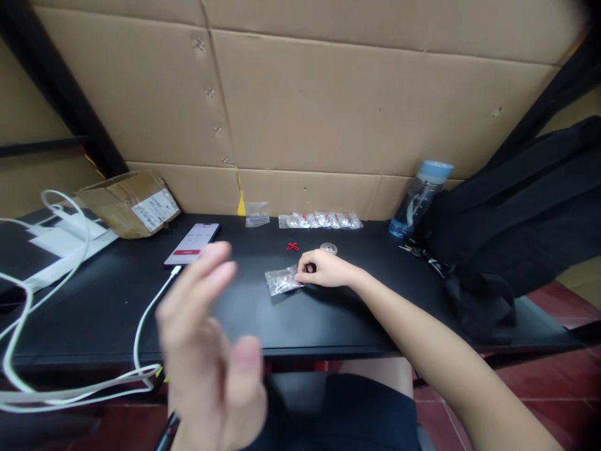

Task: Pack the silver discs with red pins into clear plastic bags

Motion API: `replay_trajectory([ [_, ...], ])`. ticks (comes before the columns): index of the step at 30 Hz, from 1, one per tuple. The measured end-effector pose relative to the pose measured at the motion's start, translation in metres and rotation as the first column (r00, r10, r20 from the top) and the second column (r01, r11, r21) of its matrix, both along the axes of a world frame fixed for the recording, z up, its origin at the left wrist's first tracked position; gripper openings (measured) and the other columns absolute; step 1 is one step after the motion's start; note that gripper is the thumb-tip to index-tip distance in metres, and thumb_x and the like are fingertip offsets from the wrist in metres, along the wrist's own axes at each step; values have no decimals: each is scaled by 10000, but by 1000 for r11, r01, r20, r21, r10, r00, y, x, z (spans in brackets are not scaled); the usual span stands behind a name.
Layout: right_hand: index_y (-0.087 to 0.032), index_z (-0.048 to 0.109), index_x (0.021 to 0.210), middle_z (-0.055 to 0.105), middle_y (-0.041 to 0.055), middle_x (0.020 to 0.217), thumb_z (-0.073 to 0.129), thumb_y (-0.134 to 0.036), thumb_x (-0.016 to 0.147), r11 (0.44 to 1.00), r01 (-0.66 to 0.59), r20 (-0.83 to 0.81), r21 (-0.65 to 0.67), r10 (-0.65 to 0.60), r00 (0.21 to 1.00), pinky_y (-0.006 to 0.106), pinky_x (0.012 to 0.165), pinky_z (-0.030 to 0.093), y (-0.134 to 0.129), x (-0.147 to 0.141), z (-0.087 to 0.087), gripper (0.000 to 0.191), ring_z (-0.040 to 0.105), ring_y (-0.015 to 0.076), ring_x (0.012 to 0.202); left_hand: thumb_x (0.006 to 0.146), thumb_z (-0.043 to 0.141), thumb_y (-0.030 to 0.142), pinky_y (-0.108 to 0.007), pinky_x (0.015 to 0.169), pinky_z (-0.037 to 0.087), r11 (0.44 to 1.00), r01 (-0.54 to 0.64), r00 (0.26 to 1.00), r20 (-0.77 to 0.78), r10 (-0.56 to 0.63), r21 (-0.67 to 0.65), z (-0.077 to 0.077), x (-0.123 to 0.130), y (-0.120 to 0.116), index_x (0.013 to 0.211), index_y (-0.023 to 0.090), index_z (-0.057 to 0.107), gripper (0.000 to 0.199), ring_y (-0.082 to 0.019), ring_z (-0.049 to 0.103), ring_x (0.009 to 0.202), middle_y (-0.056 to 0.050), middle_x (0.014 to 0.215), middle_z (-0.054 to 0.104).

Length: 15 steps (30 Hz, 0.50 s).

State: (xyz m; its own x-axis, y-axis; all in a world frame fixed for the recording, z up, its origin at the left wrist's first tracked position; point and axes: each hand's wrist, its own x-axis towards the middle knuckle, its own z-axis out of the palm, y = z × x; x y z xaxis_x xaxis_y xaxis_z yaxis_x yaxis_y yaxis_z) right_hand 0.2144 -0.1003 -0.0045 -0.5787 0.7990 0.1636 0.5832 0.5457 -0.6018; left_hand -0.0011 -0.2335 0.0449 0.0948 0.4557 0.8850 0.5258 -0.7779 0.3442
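My left hand [211,351] is raised near the camera, blurred, its fingers apart and nothing between them. Over the black table, my right hand [323,268] pinches the right edge of a small clear plastic bag [283,280] with small contents, a bit of red among them. Just behind the bag lies a red looped piece [292,247]. A round metallic disc [329,248] sits behind my right hand, partly covered by it. Along the back of the table is a row of clear bags [323,220] with silvery and red items, and left of it another clear bag [256,214].
At the left are a phone [193,243] with a white cable [143,319], an open cardboard package [131,203] and white chargers [66,235]. A water bottle [419,199] and a black backpack [521,219] stand at the right. Cardboard [328,113] forms the back wall.
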Motion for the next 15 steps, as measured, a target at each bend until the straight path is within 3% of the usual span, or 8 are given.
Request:
replay_trajectory([
  [2,-158,742,790,673,6,708,717,-283,862,999,25,-26,-41,-26,999,243,623,406,1,2,2,147,585,129,655,1000,454,326,-464,1163,385,987,157,959,-234,-160,-34,-14,16,0,1509,310,413,511,-296,471,1404,-51,1502,521],
  [4,-161,752,801,677,-1,697,729,-285,852,997,56,-40,-54,-58,998,238,621,411,1,4,4,136,581,125,640,1035,429,353,-438,1148,400,944,292,759,-565,-325,-150,-37,30,6,1515,254,422,489,-279,513,1376,-72,1490,556],
  [5,-165,755,802,680,-4,693,740,-289,844,996,67,-39,-51,-69,997,235,618,412,0,5,6,132,579,122,632,1046,422,357,-433,1145,405,926,307,661,-651,-373,-219,-47,34,9,1503,229,438,475,-273,522,1370,-74,1491,560],
  [7,-172,757,798,678,-10,675,749,-295,835,997,71,-28,-40,-72,997,231,615,414,-1,6,8,129,579,119,618,1049,433,391,-436,1154,404,889,270,549,-699,-458,-371,-59,34,10,1457,229,489,443,-265,514,1378,-54,1522,534],
  [9,-175,750,794,672,-11,666,737,-288,843,997,79,-15,-24,-80,997,228,623,418,-1,7,9,124,588,119,619,1041,461,383,-419,1130,431,863,249,533,-682,-501,-440,-58,27,7,1388,253,551,382,-251,535,1349,-31,1488,565],
  [15,-177,731,841,677,1,756,707,-172,827,990,84,-14,113,-83,996,225,663,428,-1,13,13,28,602,118,678,1016,493,262,-375,1005,490,880,199,641,-622,-450,-431,-45,2,16,1211,275,643,246,-225,611,1194,-39,1290,672],
])
